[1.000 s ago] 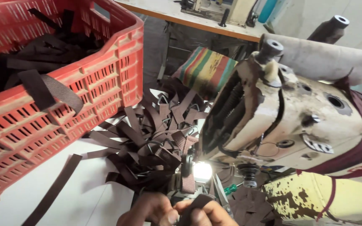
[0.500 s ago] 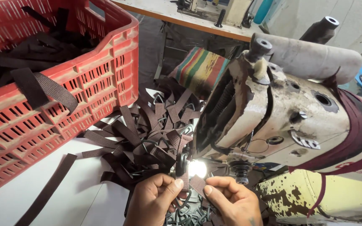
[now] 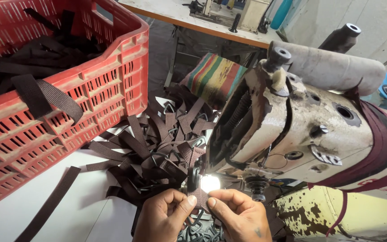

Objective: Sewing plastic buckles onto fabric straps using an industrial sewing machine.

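Head view. Both hands are at the bottom centre of the frame, just in front of the sewing machine (image 3: 310, 130). The left hand (image 3: 164, 215) and the right hand (image 3: 240, 217) face each other, thumbs and forefingers pinched together on one short strap piece (image 3: 199, 197) of dark brown webbing. The grip of each hand is clenched on this strap piece: the left thumb presses its left edge, the right fingertips hold its right edge. A dark metal buckle (image 3: 193, 177) stands on the upper end of the strap piece, upright, just beside the lit work lamp (image 3: 210, 183) under the machine head.

The strap piece is held above the white worktop (image 3: 68, 215), directly below the worn cream machine head and to the left of the presser area (image 3: 257, 186). Behind the hands lies a loose pile of straps (image 3: 157, 143) of the same brown webbing, some with metal loops, spread over the worktop up to the machine. A red plastic crate (image 3: 68, 103) stands at the left, holding more webbing, with one strip hanging over its rim. A single long strip (image 3: 50, 204) lies on the worktop near the crate. A striped cushion (image 3: 213, 78) sits beyond the pile.
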